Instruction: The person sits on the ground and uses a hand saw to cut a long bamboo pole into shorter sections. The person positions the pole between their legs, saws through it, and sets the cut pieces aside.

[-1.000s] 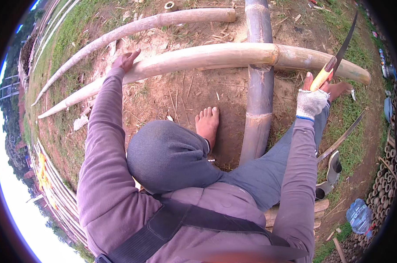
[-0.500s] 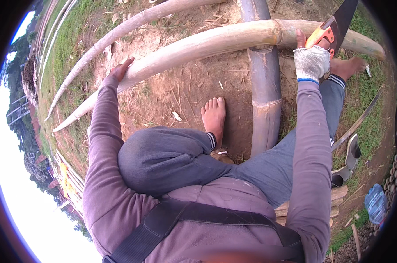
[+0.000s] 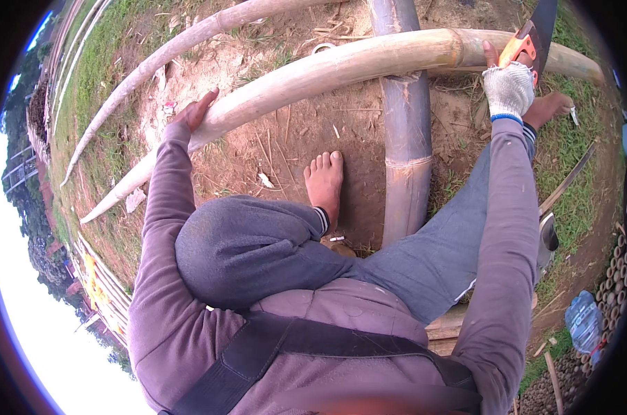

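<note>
A long pale bamboo pole (image 3: 327, 72) lies crosswise in front of me, over a thicker grey bamboo log (image 3: 407, 128). My left hand (image 3: 197, 112) grips the pole toward its left part; some of its fingers are hidden. At the right, my right hand (image 3: 509, 86), in a white knit glove with bare fingertips, is closed round the orange handle of a hand saw (image 3: 518, 50). Its dark blade points away from me, across the pole's right part. The right thumb is raised against the pole. Whether the teeth touch the bamboo I cannot tell.
Another bamboo pole (image 3: 168, 59) curves beyond the first. My bare feet stand on dirt and grass. At the right lie a long blade-like tool (image 3: 569, 180), a dark shoe (image 3: 549, 235), a blue plastic bottle (image 3: 583, 321) and stacked cut bamboo (image 3: 614, 277).
The pale pole has slid to the right across the grey log. Both hands have shifted right with it, the right one still holding the saw.
</note>
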The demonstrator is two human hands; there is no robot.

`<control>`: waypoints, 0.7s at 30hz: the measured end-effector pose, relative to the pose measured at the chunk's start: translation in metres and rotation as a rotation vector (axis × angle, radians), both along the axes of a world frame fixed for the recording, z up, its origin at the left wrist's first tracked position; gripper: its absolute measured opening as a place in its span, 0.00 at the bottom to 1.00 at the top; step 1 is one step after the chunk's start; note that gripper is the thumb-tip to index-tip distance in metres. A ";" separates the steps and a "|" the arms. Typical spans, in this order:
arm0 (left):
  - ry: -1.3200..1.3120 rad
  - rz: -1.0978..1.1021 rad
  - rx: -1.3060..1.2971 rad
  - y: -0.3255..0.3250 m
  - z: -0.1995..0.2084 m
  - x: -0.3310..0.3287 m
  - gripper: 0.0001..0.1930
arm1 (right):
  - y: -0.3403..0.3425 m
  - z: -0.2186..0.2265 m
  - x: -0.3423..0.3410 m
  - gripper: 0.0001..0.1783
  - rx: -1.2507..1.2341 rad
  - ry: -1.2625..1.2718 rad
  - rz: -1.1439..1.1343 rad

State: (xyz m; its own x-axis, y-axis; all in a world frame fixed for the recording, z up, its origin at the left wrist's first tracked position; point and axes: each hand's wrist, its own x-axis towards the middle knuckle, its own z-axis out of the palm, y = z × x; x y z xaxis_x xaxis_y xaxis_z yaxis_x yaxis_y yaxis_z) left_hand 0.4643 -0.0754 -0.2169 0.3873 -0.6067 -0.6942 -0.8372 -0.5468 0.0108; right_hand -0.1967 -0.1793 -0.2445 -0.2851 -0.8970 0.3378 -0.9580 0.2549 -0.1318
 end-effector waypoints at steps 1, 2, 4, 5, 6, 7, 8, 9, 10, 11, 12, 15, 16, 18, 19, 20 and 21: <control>-0.013 0.015 0.003 0.003 -0.002 0.002 0.58 | 0.002 -0.003 -0.001 0.50 -0.017 0.021 0.016; -0.020 0.030 0.004 0.002 -0.001 -0.001 0.57 | 0.001 -0.004 -0.002 0.50 -0.037 0.048 0.030; -0.038 0.019 -0.029 0.004 0.003 -0.007 0.56 | 0.003 -0.006 -0.003 0.51 -0.090 0.053 0.059; -0.035 0.027 -0.032 0.004 0.007 -0.009 0.55 | 0.002 -0.002 -0.002 0.51 -0.126 0.055 0.081; -0.032 0.034 -0.035 0.003 0.011 -0.013 0.53 | 0.004 0.004 0.002 0.50 -0.063 -0.008 0.038; -0.030 0.042 -0.038 0.005 0.013 -0.015 0.51 | 0.007 0.006 0.002 0.49 -0.027 -0.056 0.032; -0.072 0.029 -0.163 0.008 0.014 -0.016 0.48 | 0.009 0.010 0.003 0.48 0.004 -0.105 0.027; -0.113 0.012 -0.290 0.014 0.010 -0.017 0.45 | 0.012 0.014 0.000 0.47 0.005 -0.137 0.055; -0.155 -0.005 -0.417 0.018 0.006 -0.018 0.43 | 0.016 0.016 -0.002 0.42 -0.058 -0.119 0.080; -0.157 -0.038 -0.544 0.020 0.004 -0.020 0.40 | 0.022 0.013 -0.007 0.36 -0.262 -0.124 0.193; -0.158 -0.067 -0.665 0.026 0.001 -0.024 0.37 | 0.032 0.020 -0.005 0.31 -0.292 -0.273 0.185; 0.046 -0.250 -0.952 0.043 0.002 -0.044 0.31 | 0.092 0.055 0.020 0.22 -0.278 -0.628 0.201; 0.013 -0.360 -0.915 0.049 0.012 -0.060 0.34 | 0.121 0.061 0.032 0.18 -0.311 -0.645 0.293; -0.039 -0.516 -0.860 0.055 0.023 -0.083 0.42 | 0.181 0.069 0.070 0.15 -0.331 -0.999 0.371; -0.054 -0.560 -0.831 0.058 0.020 -0.091 0.46 | 0.209 0.068 0.085 0.15 -0.291 -1.134 0.377; -0.073 -0.600 -0.806 0.063 0.021 -0.094 0.50 | 0.234 0.081 0.110 0.16 -0.283 -1.198 0.382; -0.092 -0.611 -0.780 0.065 0.023 -0.095 0.52 | 0.259 0.077 0.120 0.15 -0.191 -1.345 0.308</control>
State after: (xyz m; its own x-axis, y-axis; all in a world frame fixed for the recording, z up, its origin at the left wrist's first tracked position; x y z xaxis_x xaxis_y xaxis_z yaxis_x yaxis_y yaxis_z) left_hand 0.3693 -0.0099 -0.1935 -0.1116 -0.9938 0.0009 -0.9883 0.1111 0.1045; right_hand -0.0765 0.0792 -0.1673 -0.2865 -0.9540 0.0884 -0.0833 -0.0671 -0.9943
